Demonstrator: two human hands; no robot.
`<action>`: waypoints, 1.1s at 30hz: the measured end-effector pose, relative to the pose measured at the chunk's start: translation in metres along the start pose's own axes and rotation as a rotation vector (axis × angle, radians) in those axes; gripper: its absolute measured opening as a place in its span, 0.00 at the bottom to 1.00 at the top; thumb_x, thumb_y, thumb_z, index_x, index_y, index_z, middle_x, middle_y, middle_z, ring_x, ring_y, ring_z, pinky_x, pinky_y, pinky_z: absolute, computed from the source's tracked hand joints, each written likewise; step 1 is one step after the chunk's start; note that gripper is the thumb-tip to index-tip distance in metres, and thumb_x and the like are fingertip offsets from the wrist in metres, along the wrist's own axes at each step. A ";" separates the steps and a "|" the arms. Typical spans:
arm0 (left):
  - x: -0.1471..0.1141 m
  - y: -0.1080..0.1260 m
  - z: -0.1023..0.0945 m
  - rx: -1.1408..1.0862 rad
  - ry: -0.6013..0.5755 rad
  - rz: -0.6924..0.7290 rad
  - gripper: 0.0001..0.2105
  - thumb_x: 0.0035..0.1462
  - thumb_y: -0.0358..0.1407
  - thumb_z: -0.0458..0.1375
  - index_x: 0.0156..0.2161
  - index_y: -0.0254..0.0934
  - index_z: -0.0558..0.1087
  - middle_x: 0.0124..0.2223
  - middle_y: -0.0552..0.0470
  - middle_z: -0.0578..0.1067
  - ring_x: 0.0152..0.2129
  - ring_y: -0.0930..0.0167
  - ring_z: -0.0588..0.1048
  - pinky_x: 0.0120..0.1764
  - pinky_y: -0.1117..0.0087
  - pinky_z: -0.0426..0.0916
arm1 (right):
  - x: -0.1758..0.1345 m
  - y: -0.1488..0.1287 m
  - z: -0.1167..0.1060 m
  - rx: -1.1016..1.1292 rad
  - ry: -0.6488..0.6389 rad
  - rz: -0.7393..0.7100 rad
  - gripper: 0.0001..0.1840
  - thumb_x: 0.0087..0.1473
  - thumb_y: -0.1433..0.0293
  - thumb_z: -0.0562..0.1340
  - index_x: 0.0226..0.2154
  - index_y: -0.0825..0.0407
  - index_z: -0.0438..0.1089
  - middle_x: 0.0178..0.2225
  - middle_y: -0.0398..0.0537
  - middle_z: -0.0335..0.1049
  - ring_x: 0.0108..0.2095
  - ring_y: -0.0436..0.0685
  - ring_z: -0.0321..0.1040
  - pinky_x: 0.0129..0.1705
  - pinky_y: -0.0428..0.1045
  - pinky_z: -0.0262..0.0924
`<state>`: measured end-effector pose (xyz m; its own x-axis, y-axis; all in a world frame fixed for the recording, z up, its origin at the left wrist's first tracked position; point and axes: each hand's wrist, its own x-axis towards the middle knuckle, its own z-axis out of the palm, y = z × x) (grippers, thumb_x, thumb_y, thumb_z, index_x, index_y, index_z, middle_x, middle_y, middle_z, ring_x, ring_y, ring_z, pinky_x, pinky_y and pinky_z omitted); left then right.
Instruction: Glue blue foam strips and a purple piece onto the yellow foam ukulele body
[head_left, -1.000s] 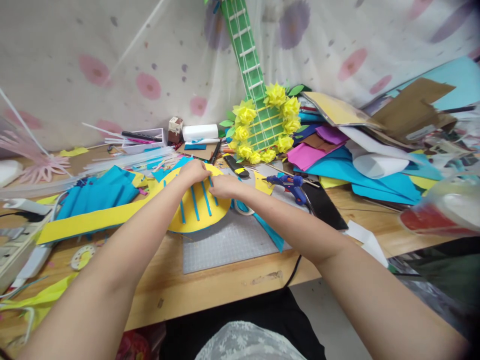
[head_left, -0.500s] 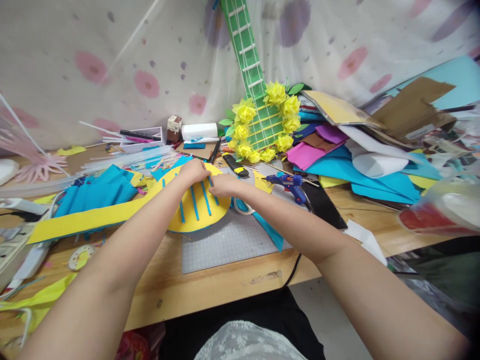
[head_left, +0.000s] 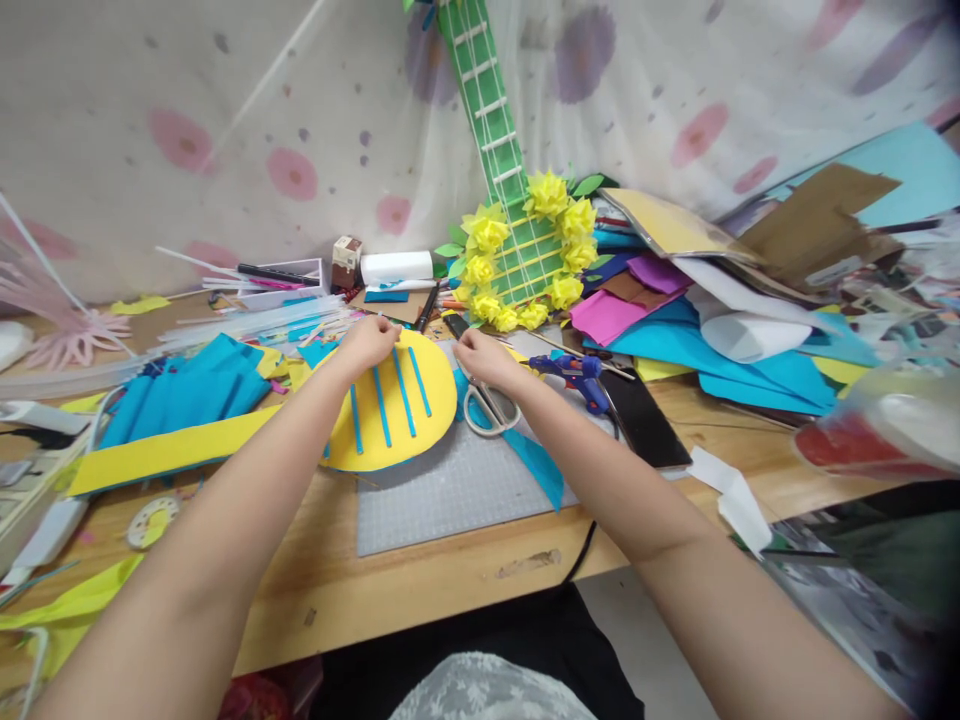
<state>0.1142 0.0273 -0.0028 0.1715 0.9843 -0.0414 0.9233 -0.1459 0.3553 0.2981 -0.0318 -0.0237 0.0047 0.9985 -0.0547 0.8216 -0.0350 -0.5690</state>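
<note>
A yellow guitar-shaped cutout [head_left: 427,430] with a blue edge lies on the table, blue strips running across its round body. Over the upper part of that body, my left hand [head_left: 367,343] is closed in a pinch; whatever it may hold is hidden or too small to name. To the right of the body, my right hand [head_left: 484,357] is also closed, its fingertips pressed together above the scissors [head_left: 491,412]. I cannot make out anything between those fingers. The scissors rest on a grey cutting mat [head_left: 420,515], near a strip of blue material [head_left: 536,465].
A blue glue gun [head_left: 577,372] lies right of my right hand, beside a black flat slab [head_left: 649,420]. Behind stands a green paper guitar [head_left: 491,125] with yellow flowers. Coloured sheets [head_left: 757,375] pile up at right, near a plastic cup [head_left: 877,430]. Crumpled blue material [head_left: 184,390] lies left.
My hands have moved apart: the right hand went right, off the yellow cutout, and the left shifted slightly left. The scissors' handles now show more fully.
</note>
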 end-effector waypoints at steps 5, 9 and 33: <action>-0.016 -0.014 0.001 -0.093 0.211 0.096 0.14 0.54 0.39 0.48 0.38 0.33 0.72 0.38 0.45 0.74 0.37 0.66 0.71 0.42 0.68 0.63 | -0.002 0.023 0.022 0.299 0.110 0.060 0.12 0.52 0.63 0.53 0.36 0.54 0.64 0.35 0.45 0.70 0.34 0.50 0.65 0.36 0.45 0.57; -0.043 -0.020 0.018 -0.041 0.220 0.295 0.18 0.56 0.39 0.46 0.49 0.34 0.68 0.52 0.44 0.69 0.51 0.66 0.64 0.54 0.64 0.56 | -0.004 0.020 0.037 0.446 0.137 0.036 0.13 0.53 0.66 0.53 0.39 0.54 0.64 0.37 0.46 0.70 0.36 0.49 0.66 0.38 0.43 0.58; -0.070 -0.001 0.045 0.268 -0.082 0.277 0.30 0.60 0.45 0.36 0.63 0.30 0.47 0.65 0.40 0.45 0.62 0.61 0.41 0.59 0.52 0.39 | -0.013 0.015 0.039 0.100 0.057 -0.082 0.25 0.59 0.66 0.46 0.58 0.54 0.55 0.46 0.51 0.70 0.46 0.53 0.67 0.49 0.47 0.56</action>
<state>0.1173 -0.0458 -0.0423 0.4436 0.8944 -0.0570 0.8934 -0.4363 0.1073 0.2882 -0.0474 -0.0639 -0.0258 0.9989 0.0402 0.7598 0.0457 -0.6486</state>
